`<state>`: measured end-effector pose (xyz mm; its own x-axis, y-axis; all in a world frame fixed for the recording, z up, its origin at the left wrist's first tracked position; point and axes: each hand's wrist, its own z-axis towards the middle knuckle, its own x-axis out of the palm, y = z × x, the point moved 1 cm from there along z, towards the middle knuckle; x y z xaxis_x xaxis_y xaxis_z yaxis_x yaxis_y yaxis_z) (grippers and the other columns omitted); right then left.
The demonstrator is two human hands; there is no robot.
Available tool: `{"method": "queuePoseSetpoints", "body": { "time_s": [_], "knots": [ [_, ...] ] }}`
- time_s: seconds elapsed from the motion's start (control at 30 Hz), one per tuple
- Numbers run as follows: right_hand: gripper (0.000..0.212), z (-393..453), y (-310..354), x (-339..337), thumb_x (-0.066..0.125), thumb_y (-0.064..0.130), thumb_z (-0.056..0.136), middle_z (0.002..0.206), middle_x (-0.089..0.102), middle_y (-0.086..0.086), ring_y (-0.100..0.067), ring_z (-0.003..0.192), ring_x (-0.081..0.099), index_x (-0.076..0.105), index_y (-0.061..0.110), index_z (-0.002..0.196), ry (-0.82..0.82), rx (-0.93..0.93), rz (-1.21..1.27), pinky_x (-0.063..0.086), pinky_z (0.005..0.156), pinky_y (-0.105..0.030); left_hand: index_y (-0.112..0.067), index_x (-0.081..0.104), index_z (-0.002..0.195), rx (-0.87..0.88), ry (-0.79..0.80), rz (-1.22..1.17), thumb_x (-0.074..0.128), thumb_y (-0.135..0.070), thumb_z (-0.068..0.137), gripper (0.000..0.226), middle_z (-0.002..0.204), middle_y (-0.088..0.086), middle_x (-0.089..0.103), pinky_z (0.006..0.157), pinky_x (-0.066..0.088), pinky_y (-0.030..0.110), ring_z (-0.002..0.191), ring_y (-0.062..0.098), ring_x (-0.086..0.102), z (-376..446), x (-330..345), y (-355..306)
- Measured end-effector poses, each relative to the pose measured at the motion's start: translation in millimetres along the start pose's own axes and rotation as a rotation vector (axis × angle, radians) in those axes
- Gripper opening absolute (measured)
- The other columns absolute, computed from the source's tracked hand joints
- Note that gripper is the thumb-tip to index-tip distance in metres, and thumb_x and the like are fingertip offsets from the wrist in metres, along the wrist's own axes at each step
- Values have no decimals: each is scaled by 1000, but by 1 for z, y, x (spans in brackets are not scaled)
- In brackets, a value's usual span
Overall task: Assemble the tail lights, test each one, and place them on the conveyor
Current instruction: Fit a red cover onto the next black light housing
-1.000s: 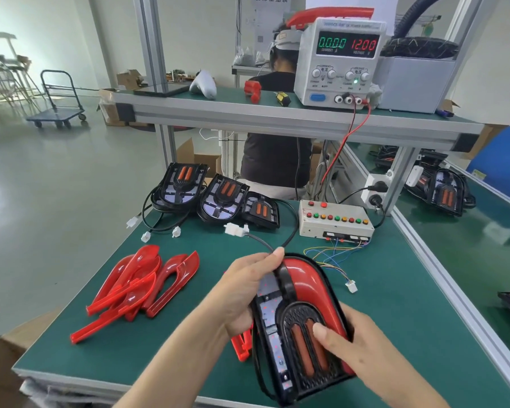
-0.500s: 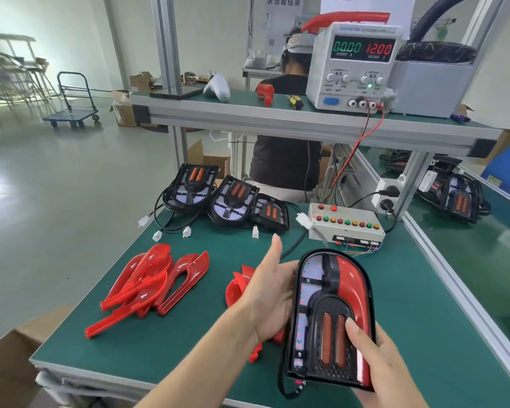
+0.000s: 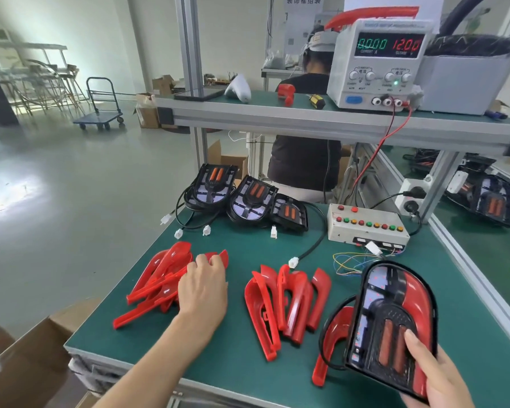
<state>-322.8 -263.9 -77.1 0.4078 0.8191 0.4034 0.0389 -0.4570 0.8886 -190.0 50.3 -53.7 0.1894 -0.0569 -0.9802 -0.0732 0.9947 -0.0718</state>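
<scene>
My right hand (image 3: 433, 375) grips the lower end of a tail light (image 3: 395, 313), a black housing with a red lens on its right side and two orange strips, held tilted above the green table (image 3: 242, 360). Its black cable loops down at the left. My left hand (image 3: 203, 287) lies on the left pile of red lens pieces (image 3: 156, 284), fingers curled onto them. A second pile of red lens pieces (image 3: 286, 304) lies between my hands. Three black tail light housings (image 3: 248, 198) with white connectors sit at the table's far side.
A test box (image 3: 368, 225) with coloured buttons and loose wires stands at the back right. A power supply (image 3: 380, 63) reading 12.0 sits on the upper shelf. The conveyor (image 3: 483, 254) runs along the right with more tail lights (image 3: 489, 201). A person sits behind the bench.
My left hand let go of the tail light and moved left onto the red lens pile. My right hand alone now holds the tail light, shifted to the right.
</scene>
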Motion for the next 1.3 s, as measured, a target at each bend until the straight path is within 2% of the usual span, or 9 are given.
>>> {"method": "queuePoseSetpoints", "body": {
  "time_s": [0.2, 0.4, 0.5, 0.63, 0.77, 0.9, 1.03, 1.17, 1.3],
  "knots": [
    [29, -4, -2, 0, 54, 14, 97, 111, 76, -20, -36, 94, 75, 68, 9, 122, -3, 15, 2, 59, 78, -47, -13, 44, 126, 10, 104, 153, 64, -9, 89, 42, 123, 8, 57, 80, 54, 31, 110, 26, 68, 5, 14, -2],
    [30, -7, 4, 4, 55, 13, 96, 110, 75, -22, -34, 89, 77, 66, 6, 123, 40, 35, 26, 64, 69, -40, -13, 48, 118, 11, 126, 133, 63, -1, 86, 37, 115, 5, 65, 70, 48, 28, 104, 24, 70, 14, 16, 4],
    [43, -7, 6, 8, 61, 18, 84, 110, 75, -22, -34, 90, 77, 66, 6, 125, 57, 31, 11, 62, 73, -45, -14, 47, 113, 42, 93, 84, 60, -8, 91, 26, 112, 5, 65, 67, 45, 30, 102, 25, 70, 12, 10, 5],
    [43, -7, 3, 12, 65, 20, 81, 113, 75, -21, -37, 96, 76, 68, 11, 123, 75, 16, -41, 61, 76, -45, -14, 48, 98, 35, -114, -214, 55, -18, 91, 12, 98, 7, 65, 63, 38, 36, 90, 33, 66, 1, -7, 4],
    [39, -7, 2, 19, 70, 19, 78, 110, 75, -21, -39, 95, 75, 73, 14, 116, 70, -24, -67, 65, 71, -44, -26, 55, 112, 59, -223, -672, 57, -21, 91, 22, 85, -8, 67, 68, 45, 38, 80, 26, 65, -24, -28, -14],
    [36, -7, 5, 29, 71, 18, 77, 111, 75, -21, -38, 97, 75, 75, 15, 113, 101, -64, -61, 63, 69, -37, -28, 51, 109, 104, -88, -1106, 42, -14, 102, 18, 67, -8, 63, 61, 44, 40, 61, 16, 55, -45, -34, -54],
    [35, -5, 6, 36, 72, 17, 78, 112, 75, -20, -37, 99, 75, 74, 13, 113, 90, -107, -77, 64, 74, -38, -30, 54, 103, 116, 90, -1422, 49, -44, 102, 16, 63, -8, 59, 51, 41, 27, 51, 7, 46, -59, -33, -94],
    [31, -5, 5, 42, 73, 19, 77, 110, 77, -16, -34, 102, 74, 77, 18, 108, 65, -171, -122, 61, 87, -41, -42, 55, 97, 141, 148, -1505, 60, -52, 96, 12, 67, -3, 65, 50, 45, 22, 52, 7, 56, -72, -29, -116],
    [34, -7, 3, 47, 76, 28, 72, 108, 78, -10, -29, 100, 75, 77, 27, 107, 72, -194, -181, 62, 87, -37, -39, 50, 97, 224, -24, -1212, 59, -46, 98, 12, 75, -10, 64, 60, 45, 17, 67, 6, 61, -79, -29, -120]
  ]
}}
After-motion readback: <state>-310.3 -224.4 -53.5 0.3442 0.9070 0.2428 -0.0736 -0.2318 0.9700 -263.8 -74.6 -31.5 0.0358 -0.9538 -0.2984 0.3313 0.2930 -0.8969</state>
